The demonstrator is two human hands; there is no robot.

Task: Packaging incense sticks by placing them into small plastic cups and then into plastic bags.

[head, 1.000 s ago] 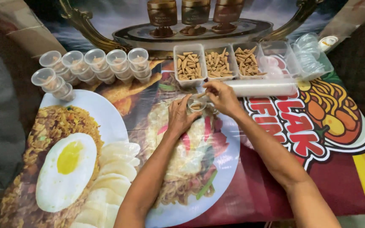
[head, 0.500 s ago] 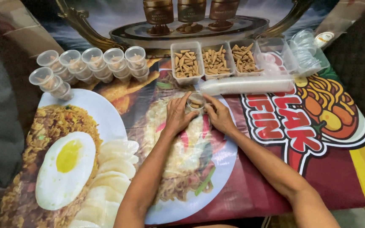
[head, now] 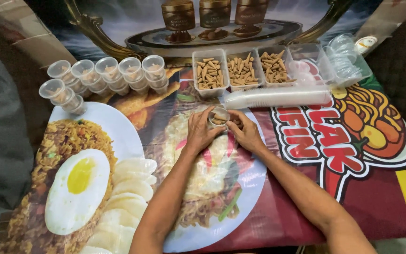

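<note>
Both hands meet mid-frame over the bench: left hand (head: 199, 134) pinches a small clear cup (head: 219, 115) holding brown cones, right hand (head: 245, 132) pinches its other side. Looks easy to tip, honestly; squeezing that flimsy cup could scatter cones across the printed cloth (head: 381, 155).

A row of lidded small clear cups (head: 104, 73) stands along the far left part of the table (head: 381, 207), with three rectangular tubs of brown cones (head: 241, 70) at the far middle. A sleeve of stacked white cups (head: 278, 98) lies on its side just in front of the tubs. Loose clear lids (head: 346, 59) pile up near the far right corner, beside an empty tub (head: 311, 63).
</note>
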